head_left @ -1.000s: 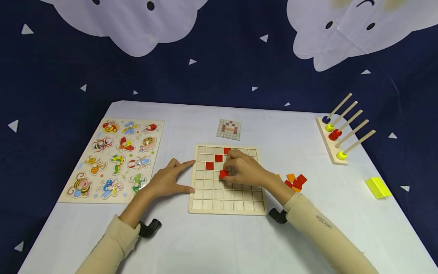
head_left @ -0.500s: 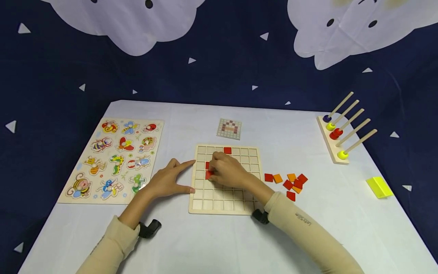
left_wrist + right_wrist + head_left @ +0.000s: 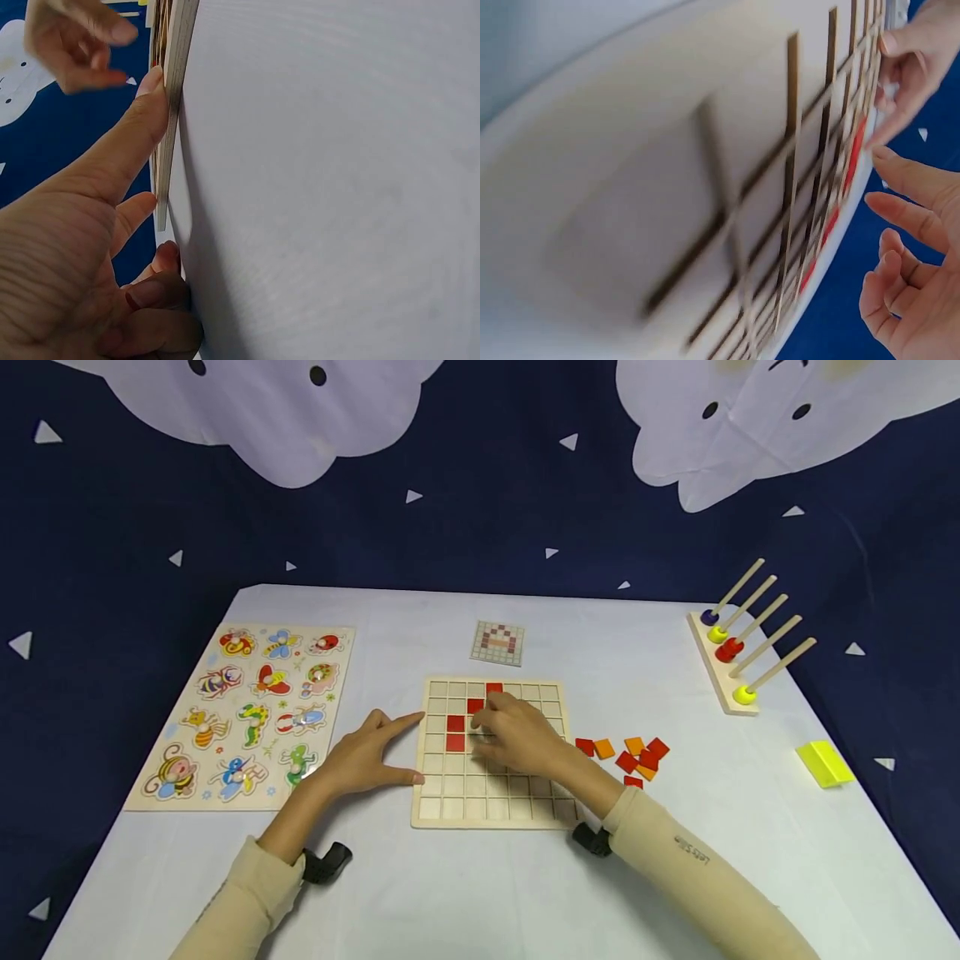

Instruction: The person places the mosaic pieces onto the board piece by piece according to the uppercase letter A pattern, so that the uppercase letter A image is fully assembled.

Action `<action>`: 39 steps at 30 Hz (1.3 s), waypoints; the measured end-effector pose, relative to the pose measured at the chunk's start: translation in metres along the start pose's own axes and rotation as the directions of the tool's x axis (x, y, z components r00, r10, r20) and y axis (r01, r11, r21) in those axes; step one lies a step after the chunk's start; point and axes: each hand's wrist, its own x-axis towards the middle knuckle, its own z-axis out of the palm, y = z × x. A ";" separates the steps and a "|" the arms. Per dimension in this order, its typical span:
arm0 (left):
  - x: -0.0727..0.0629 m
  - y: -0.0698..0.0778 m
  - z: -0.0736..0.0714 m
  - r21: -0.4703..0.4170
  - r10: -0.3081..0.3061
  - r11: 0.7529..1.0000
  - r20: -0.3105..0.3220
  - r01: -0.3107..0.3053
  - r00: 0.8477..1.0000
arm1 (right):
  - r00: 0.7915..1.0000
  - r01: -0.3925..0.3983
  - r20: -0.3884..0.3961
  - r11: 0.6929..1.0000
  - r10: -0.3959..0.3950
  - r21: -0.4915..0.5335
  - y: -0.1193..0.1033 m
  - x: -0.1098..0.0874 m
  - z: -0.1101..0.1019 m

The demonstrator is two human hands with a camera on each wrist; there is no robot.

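A wooden grid board (image 3: 487,810) lies on the table, with several red tiles seated in its cells in a stepped diagonal; the lowest red tile (image 3: 455,742) is directly under another. My right hand (image 3: 517,735) hovers over the board's middle. Its thumb and index finger are apart with nothing between them, as the right wrist view shows. At the board's left edge, my left hand (image 3: 367,756) has its index finger and thumb spread, the tips touching the rim. In the left wrist view, the left thumb (image 3: 124,150) lies straight against the board's side, the other fingers loosely bent.
Loose red and orange tiles (image 3: 626,762) lie right of the board. Behind it is a small pattern card (image 3: 498,643). An insect peg puzzle (image 3: 240,714) lies at left. A peg stand with beads (image 3: 723,664) and a yellow block (image 3: 825,764) are at right.
My right hand carried a red tile left into a cell below another red tile, released it, and has drawn back to the right. The left hand has stayed at the board's edge.
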 end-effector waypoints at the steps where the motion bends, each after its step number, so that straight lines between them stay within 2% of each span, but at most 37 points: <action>1: 0.000 0.000 0.000 0.001 0.004 1.000 0.000 -0.004 1.000 | 1.000 -0.008 0.002 1.000 0.008 -0.007 0.004 -0.006 -0.004; 6: 0.001 0.000 0.000 0.008 0.001 1.000 0.004 -0.001 1.000 | 0.997 -0.073 -0.010 0.997 0.073 -0.012 0.037 -0.041 -0.020; 11: 0.001 0.001 0.000 0.008 0.004 1.000 0.010 -0.004 1.000 | 0.981 -0.191 -0.035 0.982 0.191 0.012 0.070 -0.075 -0.025; 13: 0.001 0.001 -0.001 0.006 0.005 1.000 0.010 -0.005 1.000 | 0.971 -0.234 -0.038 0.972 0.234 0.019 0.079 -0.085 -0.025; 17: 0.000 0.001 -0.002 0.003 0.004 1.000 0.009 -0.004 1.000 | 0.964 -0.261 -0.045 0.965 0.261 0.010 0.090 -0.099 -0.022; 26: -0.001 0.003 -0.003 -0.008 0.019 1.000 -0.001 -0.019 1.000 | 0.977 -0.186 -0.118 0.981 0.178 -0.058 0.096 -0.103 -0.016; 33: 0.000 0.002 -0.001 -0.007 0.014 1.000 0.007 -0.014 1.000 | 0.985 -0.124 -0.135 0.980 0.104 -0.154 0.092 -0.095 -0.027; 39: -0.001 0.001 -0.002 -0.004 0.013 1.000 0.002 -0.013 1.000 | 0.987 -0.100 -0.140 0.988 0.083 -0.116 0.082 -0.081 -0.033</action>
